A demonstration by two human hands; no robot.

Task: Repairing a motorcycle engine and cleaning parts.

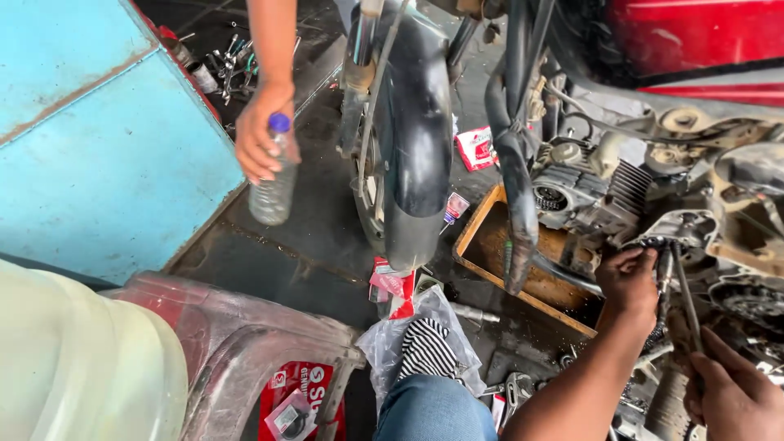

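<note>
My left hand (627, 282) is closed around a dark metal part under the stripped motorcycle engine (588, 192). Close to it at the lower right, my right hand (735, 396) grips a thin metal tool (686, 298) whose shaft points up at the engine casing. At the upper left, another person's hand (257, 135) reaches down from the top and holds a clear plastic bottle (273, 188) with a purple cap. My jeans-clad knee (433, 408) shows at the bottom centre.
An oily wooden tray (490, 245) lies under the engine. A black front mudguard (416, 122) stands in the middle. A blue panel (98, 139) fills the left. Red packets (392, 286), a plastic bag (425, 343) and a wrench (514, 388) litter the dark floor.
</note>
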